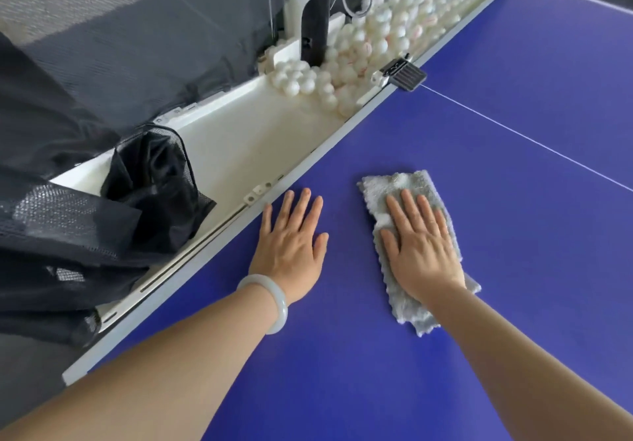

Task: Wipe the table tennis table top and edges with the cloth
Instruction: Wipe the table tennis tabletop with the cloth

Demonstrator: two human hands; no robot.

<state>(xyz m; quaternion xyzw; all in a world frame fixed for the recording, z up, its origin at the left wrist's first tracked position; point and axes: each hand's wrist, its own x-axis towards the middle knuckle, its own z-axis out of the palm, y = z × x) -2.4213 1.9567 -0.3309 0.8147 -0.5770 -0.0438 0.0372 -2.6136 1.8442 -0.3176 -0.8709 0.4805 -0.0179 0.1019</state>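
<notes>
The blue table tennis table (pixel 479 166) fills the right and lower part of the head view, with its pale edge (pixel 301 166) running diagonally from lower left to upper right. A folded grey-white cloth (pixel 407 187) lies flat on the top. My right hand (pixel 421 248) presses down on the cloth with straight fingers. My left hand (pixel 291 245) lies flat on the bare blue surface to the left of the cloth, fingertips close to the table edge, a pale bangle on its wrist.
A white ball-collection tray (pixel 239 139) runs along the table's edge, heaped with several white balls (pixel 373 39) at its far end. A black clamp (pixel 404 74) grips the edge where the thin white centre line starts. Black netting (pixel 102 200) hangs at left.
</notes>
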